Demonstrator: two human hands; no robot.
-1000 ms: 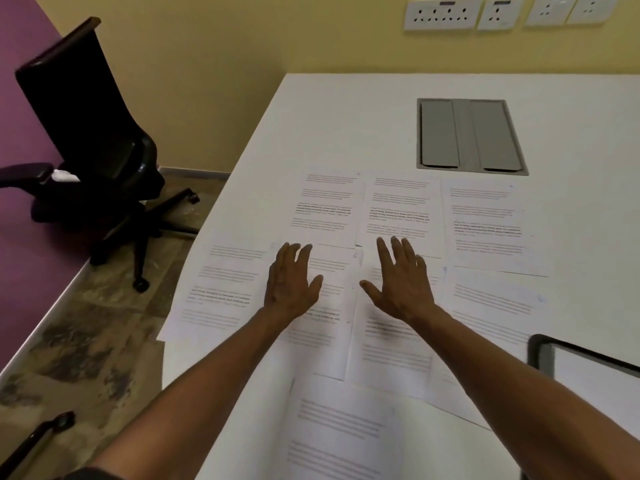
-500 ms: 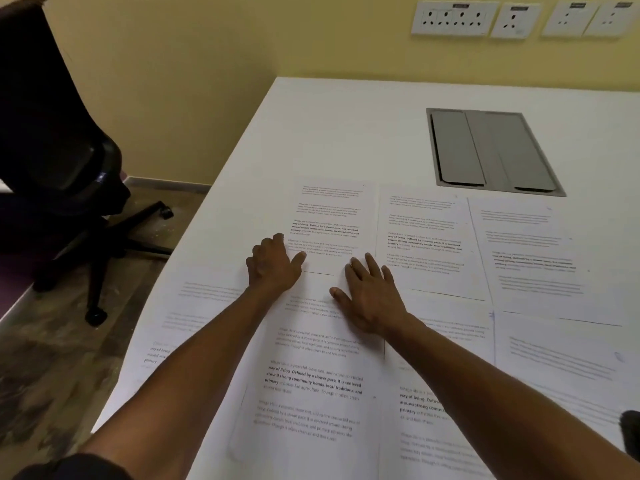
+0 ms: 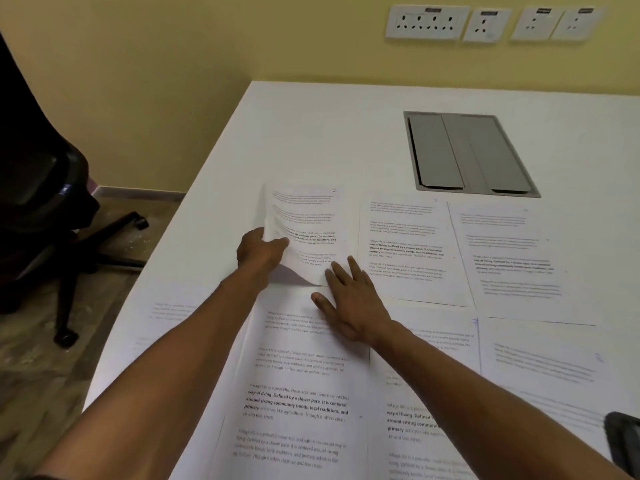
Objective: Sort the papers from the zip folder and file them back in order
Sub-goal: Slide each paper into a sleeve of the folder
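Note:
Several printed sheets lie spread in two rows on the white table (image 3: 311, 126). My left hand (image 3: 259, 251) pinches the left edge of the far-left sheet (image 3: 308, 223) and lifts that side, so the page curls up and casts a shadow beneath. My right hand (image 3: 349, 299) lies flat with straight fingers on the near middle sheet (image 3: 298, 382), its fingertips touching the lifted sheet's lower edge. Two more sheets (image 3: 405, 251) (image 3: 512, 258) lie flat to the right. A dark corner of the zip folder (image 3: 623, 441) shows at the right edge.
A grey cable hatch (image 3: 467, 154) is set into the table behind the papers. A black office chair (image 3: 45, 209) stands on the floor to the left. Wall sockets (image 3: 429, 22) line the yellow wall. The table's left edge runs diagonally close to my left arm.
My left hand has taken hold of the far-left sheet's edge and raised it off the table. My right hand slid a little forward and right. The camera moved closer.

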